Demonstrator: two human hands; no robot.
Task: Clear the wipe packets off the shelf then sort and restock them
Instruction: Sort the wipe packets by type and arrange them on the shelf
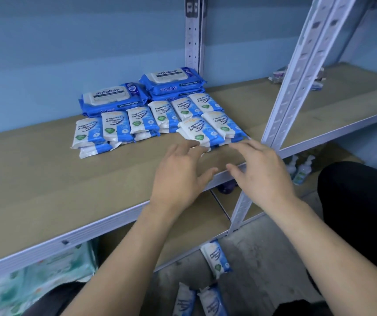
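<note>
From the head camera, both arms reach forward over a brown shelf board (46, 179) with a pale metal edge. The left hand (178, 179) and the right hand (263, 172) hover side by side, fingers spread and loosely bent, holding nothing.

The left fingertips cover the near edge of the front stack of small wipe packets (200, 131); whether they touch it cannot be told. The right fingertips end just short of the neighbouring front stack (223, 124).

Behind these, a row of small white-and-blue packets (116, 125) runs across the board in low stacks, the lower packets mostly hidden by the top ones. At the back lie two piles of large blue wipe packs, one to the left (114, 96) and one to the right (171, 80) against the wall.

Three more small packets lie on the floor: one (216, 258) below the shelf edge, and two (186, 302) (212, 302) cut off by the bottom of the frame.

A perforated metal post (297, 83) hides part of some blurred items (279, 75) on the next shelf. Small bottles (301, 171) show half-hidden under the board. Soft green-patterned packs (46, 270) at lower left are too blurred to read. A dark trouser knee (361, 213) fills the right side.
</note>
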